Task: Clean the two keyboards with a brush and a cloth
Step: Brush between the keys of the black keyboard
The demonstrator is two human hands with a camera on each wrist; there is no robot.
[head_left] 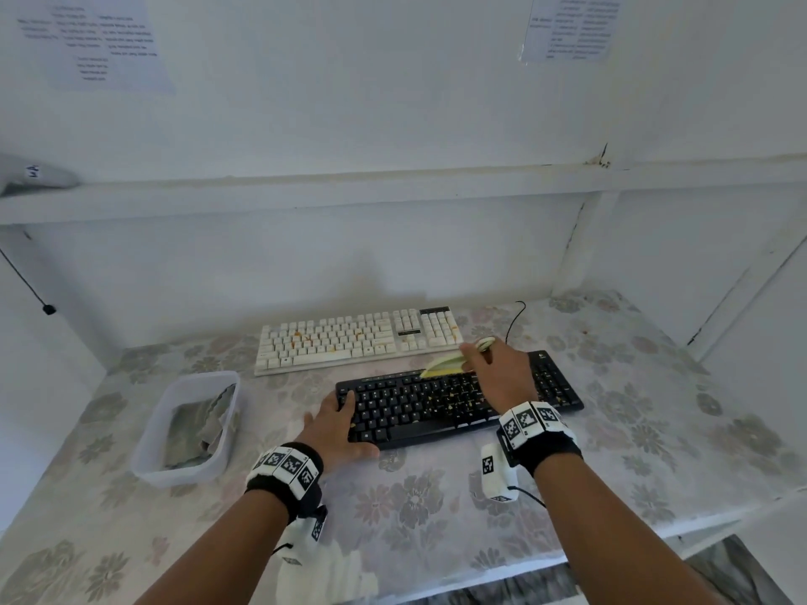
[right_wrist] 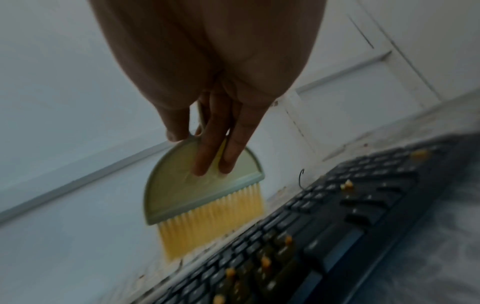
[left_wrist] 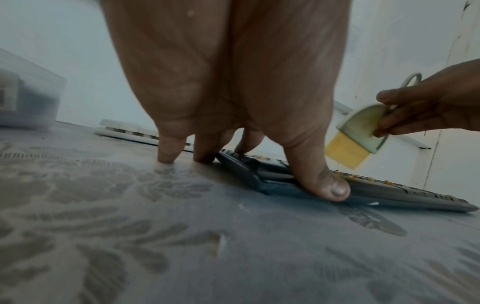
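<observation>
A black keyboard [head_left: 436,408] [left_wrist: 389,191] [right_wrist: 337,216] dotted with orange crumbs [right_wrist: 265,263] lies near me on the flowered table. Behind it sits a white keyboard [head_left: 340,342] [left_wrist: 124,127] with orange stains. My left hand [head_left: 353,423] [left_wrist: 259,174] presses on the black keyboard's left end, thumb on its front edge and fingers straight at its far corner. My right hand [head_left: 474,358] [left_wrist: 384,115] [right_wrist: 194,152] pinches a pale green brush [head_left: 443,366] [left_wrist: 363,127] [right_wrist: 187,193]. Its yellow bristles hang at the black keyboard's far edge, and I cannot tell whether they touch it.
A clear plastic tub [head_left: 144,451] [left_wrist: 28,98] at the left holds a crumpled grey cloth [head_left: 196,425]. A black cable [head_left: 515,320] runs behind the white keyboard. White walls close in the back and both sides, and a shelf [head_left: 305,198] spans above.
</observation>
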